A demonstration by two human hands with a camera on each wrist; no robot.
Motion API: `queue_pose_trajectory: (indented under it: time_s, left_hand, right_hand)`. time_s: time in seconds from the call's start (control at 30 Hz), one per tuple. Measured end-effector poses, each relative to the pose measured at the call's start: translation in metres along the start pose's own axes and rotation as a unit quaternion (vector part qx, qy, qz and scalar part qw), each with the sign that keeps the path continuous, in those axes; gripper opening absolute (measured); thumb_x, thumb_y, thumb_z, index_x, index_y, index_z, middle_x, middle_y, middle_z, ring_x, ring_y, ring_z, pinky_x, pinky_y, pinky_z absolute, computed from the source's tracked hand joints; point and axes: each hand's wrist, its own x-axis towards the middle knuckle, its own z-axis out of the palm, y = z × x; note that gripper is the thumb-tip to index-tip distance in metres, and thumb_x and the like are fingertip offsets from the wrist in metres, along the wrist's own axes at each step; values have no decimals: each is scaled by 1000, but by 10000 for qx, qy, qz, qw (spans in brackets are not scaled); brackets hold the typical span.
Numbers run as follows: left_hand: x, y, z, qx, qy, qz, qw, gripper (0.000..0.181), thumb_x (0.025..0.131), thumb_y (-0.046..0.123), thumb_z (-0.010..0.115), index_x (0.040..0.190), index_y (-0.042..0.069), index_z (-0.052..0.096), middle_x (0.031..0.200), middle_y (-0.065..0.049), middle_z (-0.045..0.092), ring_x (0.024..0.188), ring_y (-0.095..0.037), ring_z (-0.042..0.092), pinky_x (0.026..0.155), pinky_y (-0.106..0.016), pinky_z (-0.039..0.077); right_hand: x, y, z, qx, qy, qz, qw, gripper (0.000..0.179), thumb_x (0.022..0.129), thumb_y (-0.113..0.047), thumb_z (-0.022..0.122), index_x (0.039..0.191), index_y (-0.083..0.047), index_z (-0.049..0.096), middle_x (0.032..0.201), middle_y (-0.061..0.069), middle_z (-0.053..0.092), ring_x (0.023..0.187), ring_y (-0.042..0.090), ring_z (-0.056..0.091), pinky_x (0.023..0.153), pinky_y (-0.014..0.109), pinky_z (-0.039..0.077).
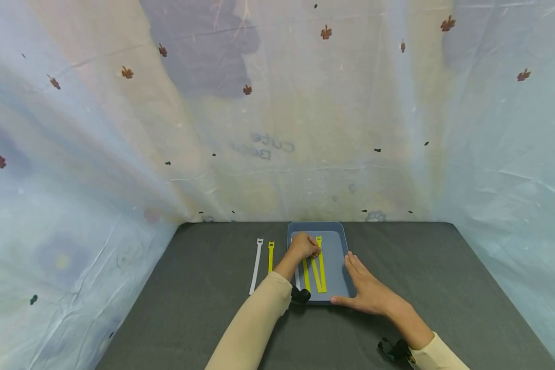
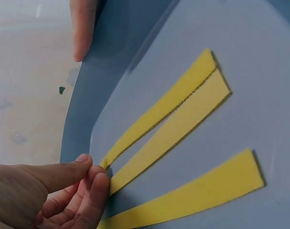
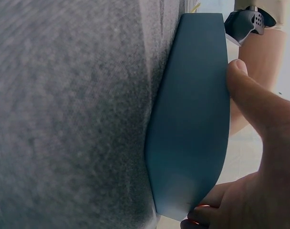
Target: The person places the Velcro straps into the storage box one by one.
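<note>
One yellow strap (image 2: pixel 171 95) runs from the pinching left fingers (image 2: pixel 98 188) (right fingers (image 1: pixel 357 263) spread against tray (image 3: pixel 190 109)).

Head view: light is falling soft and even at moderate brightness. Creases in the curtain (image 1: pixel 287 118) are catching pale glare streaks; the dark cloth (image 1: pixel 213 288) is reflecting little. A faint shadow is lying along the near edge of the tray (image 1: pixel 337 257). Wide lens is splaying the side walls outward.

Left wrist: exposure is running dimmer, with a blue cast; thin shadows are edging the strips (image 2: pixel 202 193), which are showing sharply.

Right wrist: tray side is sitting in shade, background is looking brighter, and the near cloth is blurring into grain.
</note>
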Motion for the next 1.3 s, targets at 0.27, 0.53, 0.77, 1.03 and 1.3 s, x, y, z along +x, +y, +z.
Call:
queue_pose_trajectory:
  time_s: [0.27,0.53,0.77,1.03,1.3]
  left_hand:
    - [-1,-5,-10,-158,-261,297,9991,8,99,3,77,93,0,72,87,-16,78,76,-30,77,67,-35,64]
    - [-5,-11,-36,45,-425,641,9970,13,104,17,74,106,5,77,98,-15,80,89,-32,78,80,-43,64]
    - [-13,-20,-62,-265,-421,762,9959,23,106,20,72,117,0,76,107,-23,78,101,-42,76,88,-48,64]
    - [-20,-37,-88,-297,-272,714,9966,26,107,24,70,119,1,76,108,-21,77,97,-34,76,90,-46,64]
    - [-29,-53,-112,-330,-63,632,9974,27,107,25,70,119,1,75,107,-20,76,102,-43,74,94,-55,61]
  right_hand:
    - [0,-3,0,40,-55,75,9999,131,88,-73,76,167,10,13,177,30,3,163,49,8,125,69,27]
    - [0,-5,1,15,-49,187,9998,133,86,-74,77,167,10,13,176,30,4,163,49,8,125,69,27]
    - [0,-5,2,-29,-46,274,9996,134,86,-74,77,168,10,11,177,29,3,163,49,9,126,68,26]
    - [-1,-6,0,-59,15,165,9998,135,85,-74,78,167,11,14,176,31,6,162,50,11,125,69,26]
    - [-1,-9,-2,-60,18,142,9999,135,85,-74,79,167,12,14,176,31,6,162,50,11,126,69,26]
